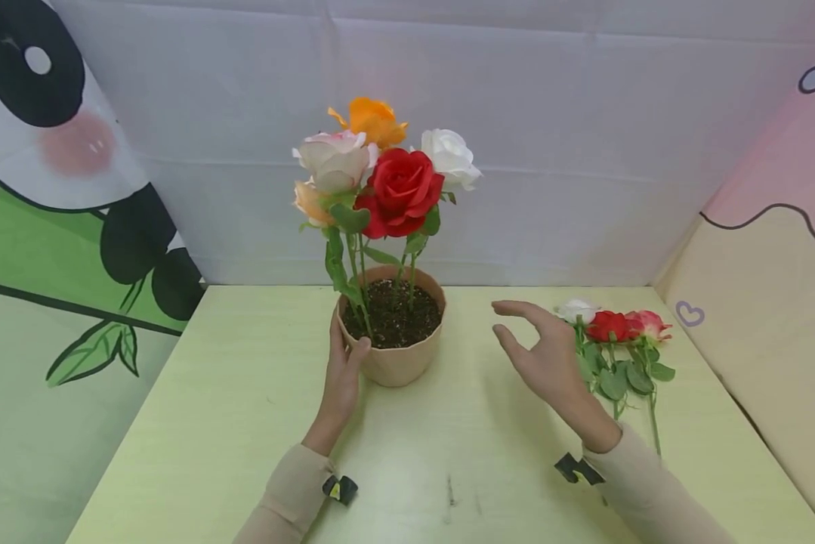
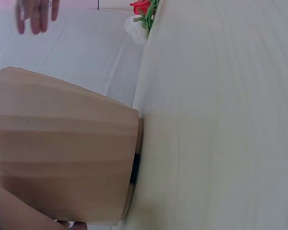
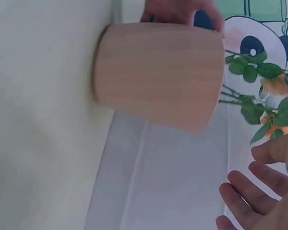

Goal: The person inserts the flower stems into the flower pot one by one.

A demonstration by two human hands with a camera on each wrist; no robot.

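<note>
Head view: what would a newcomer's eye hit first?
The big red rose, above the tan pot at centre. Next, the printed panda at upper left. Then the left hand holding the pot's left side, the right hand empty, between pot and loose flowers.

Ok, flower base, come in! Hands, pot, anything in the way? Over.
Left hand grips pot. Right hand empty, apart from it. Pot upright, flowers in soil. Nothing seen between right hand and pot; loose roses right of pot.
</note>
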